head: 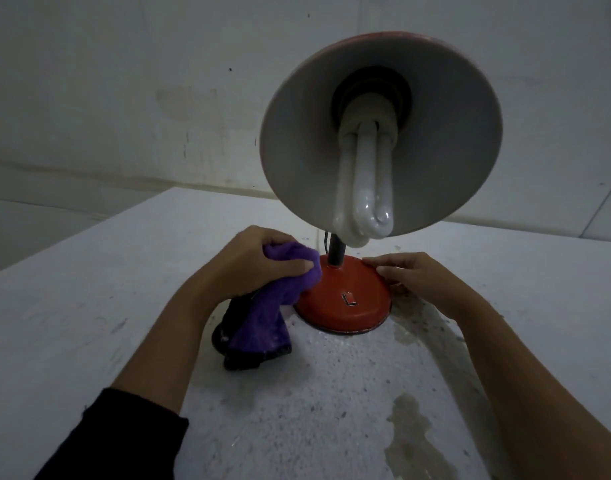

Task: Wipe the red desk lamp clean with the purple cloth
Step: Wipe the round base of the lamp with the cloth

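The red desk lamp stands on a round red base (345, 299) with a small rocker switch on top and a dark stem rising from it. Its shade (446, 140) tilts toward me, showing a pale inside and a white tube bulb (370, 188). My left hand (248, 265) grips the purple cloth (262, 317) and holds it against the base's left edge; the cloth's dark-edged tail hangs down to the table. My right hand (418, 275) rests on the right side of the base with its fingers laid over the rim.
The lamp sits on a white speckled table (89, 306) with wet patches (411, 441) at the front right. A pale wall stands close behind the table's far edge. A thin cord runs down behind the stem.
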